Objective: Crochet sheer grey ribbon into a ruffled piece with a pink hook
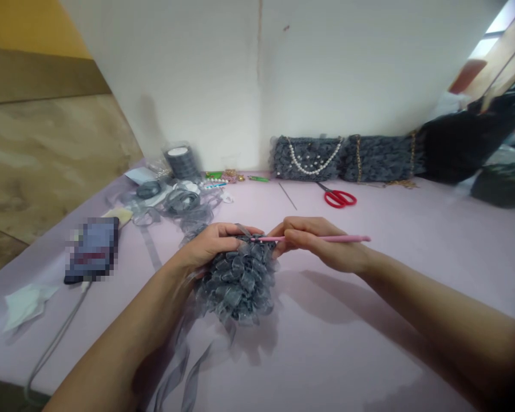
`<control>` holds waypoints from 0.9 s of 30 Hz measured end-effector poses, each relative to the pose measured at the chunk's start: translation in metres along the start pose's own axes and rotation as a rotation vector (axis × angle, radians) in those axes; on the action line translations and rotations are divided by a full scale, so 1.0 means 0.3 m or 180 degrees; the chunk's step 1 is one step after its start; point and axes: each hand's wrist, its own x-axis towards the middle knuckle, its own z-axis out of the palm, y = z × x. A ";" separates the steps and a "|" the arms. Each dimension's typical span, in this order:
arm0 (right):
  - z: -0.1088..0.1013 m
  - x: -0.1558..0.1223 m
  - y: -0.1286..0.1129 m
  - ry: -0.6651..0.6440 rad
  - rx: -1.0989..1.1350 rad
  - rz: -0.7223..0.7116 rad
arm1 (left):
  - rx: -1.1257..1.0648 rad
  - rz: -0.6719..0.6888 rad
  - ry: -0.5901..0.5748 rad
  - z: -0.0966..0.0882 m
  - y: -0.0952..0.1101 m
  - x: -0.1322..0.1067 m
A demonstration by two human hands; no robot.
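Crochetwork of grey ribbon [240, 280] was pinched at its top edge by the left hand [210, 245], apparently to steady it for the pink crochet hook [345, 239] the right hand [315, 248] pinched.

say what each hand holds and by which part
Left hand: ruffled gray ribbon piece, by its top edge. Right hand: pink crochet hook, near its middle.
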 end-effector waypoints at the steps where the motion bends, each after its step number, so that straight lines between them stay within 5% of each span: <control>1: 0.014 0.002 0.007 0.0085 0.0071 -0.0019 | -0.0001 0.0021 -0.0032 0.007 -0.005 0.002; 7: 0.096 0.015 0.037 0.1360 -0.0616 -0.0043 | 0.0720 0.0557 -0.0025 0.040 -0.020 0.016; 11: 0.090 0.024 0.027 0.1376 -0.0389 0.0106 | 0.2390 0.1379 0.0785 0.014 0.002 0.010; 13: 0.083 0.026 0.019 0.1360 -0.0361 0.0102 | 0.2612 0.1541 0.1117 0.005 0.009 0.005; 20: 0.090 0.012 0.038 0.1235 -0.1311 -0.0356 | 0.0851 0.1150 0.0456 0.084 -0.008 -0.005; 27: 0.104 0.011 0.094 0.1225 -0.3559 -0.0967 | -0.0365 0.1060 0.0939 0.163 -0.080 0.042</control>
